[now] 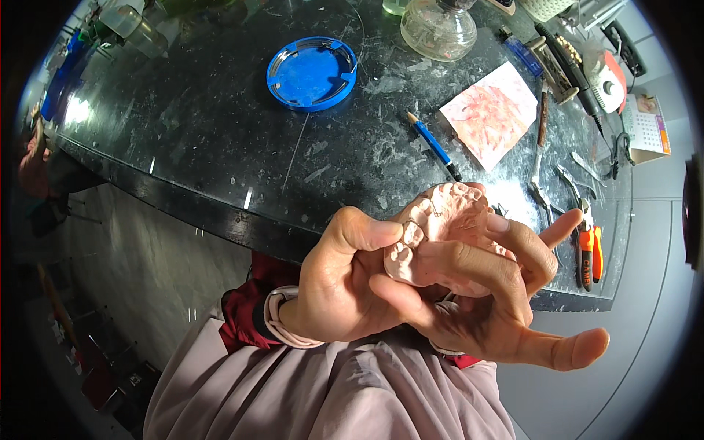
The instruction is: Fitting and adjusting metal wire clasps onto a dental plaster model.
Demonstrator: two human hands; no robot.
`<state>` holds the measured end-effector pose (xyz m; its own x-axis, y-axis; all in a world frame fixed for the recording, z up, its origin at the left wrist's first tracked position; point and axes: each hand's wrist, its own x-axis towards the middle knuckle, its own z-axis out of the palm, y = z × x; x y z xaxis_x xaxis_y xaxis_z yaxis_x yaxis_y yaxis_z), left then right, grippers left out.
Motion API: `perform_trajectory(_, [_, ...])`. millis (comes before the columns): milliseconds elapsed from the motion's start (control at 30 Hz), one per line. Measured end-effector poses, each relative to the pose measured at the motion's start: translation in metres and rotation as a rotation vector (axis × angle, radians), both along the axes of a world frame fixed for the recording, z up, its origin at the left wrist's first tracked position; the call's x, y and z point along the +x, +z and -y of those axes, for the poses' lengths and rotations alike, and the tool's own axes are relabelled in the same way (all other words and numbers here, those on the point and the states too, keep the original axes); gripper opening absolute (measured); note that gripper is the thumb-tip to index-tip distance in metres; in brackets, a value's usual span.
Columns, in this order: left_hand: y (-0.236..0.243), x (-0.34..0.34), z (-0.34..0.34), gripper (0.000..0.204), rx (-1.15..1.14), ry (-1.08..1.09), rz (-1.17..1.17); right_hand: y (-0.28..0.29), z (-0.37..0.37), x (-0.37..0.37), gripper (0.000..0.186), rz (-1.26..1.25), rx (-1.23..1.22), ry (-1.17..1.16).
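Note:
A pinkish plaster dental cast (466,202) is up in front of me beyond the table's near edge, its row of teeth facing up. My left hand (337,271) grips it from the left, its thumb pressed near the side teeth and its other fingers mostly hidden underneath. A thin wire (418,224) shows around one tooth beside that thumb. My right hand (491,282) comes over the near side. Its thumb and index finger close on the cast's left part, while another fingertip rests near its right side and the little finger sticks out to the right.
On the dark table (220,132) are a blue round dish (308,73), a blue pencil (434,144), a pink-stained paper (495,114) and a glass burner (438,33). To the right lie orange-handled pliers (589,253), metal hand tools (541,194) and a red-and-white device (609,84).

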<state>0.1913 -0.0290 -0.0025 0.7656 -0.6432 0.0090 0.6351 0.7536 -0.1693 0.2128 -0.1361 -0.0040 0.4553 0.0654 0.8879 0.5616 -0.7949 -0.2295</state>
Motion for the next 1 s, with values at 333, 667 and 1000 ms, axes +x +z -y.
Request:
perform_trajectory(333, [0.010, 0.002, 0.001, 0.059, 0.123, 0.022, 0.043, 0.001, -0.003, -0.004, 0.121, -0.013, 0.019, -0.050])
perform_trajectory(667, [0.001, -0.001, -0.001, 0.057, 0.122, -0.020, 0.084, 0.001, 0.004, -0.008, 0.141, -0.015, 0.048, -0.088])
perform_trajectory(1000, [0.010, -0.002, -0.006, 0.059, 0.195, -0.062, 0.168, -0.011, -0.011, 0.000, 0.131, 0.139, 0.236, -0.094])
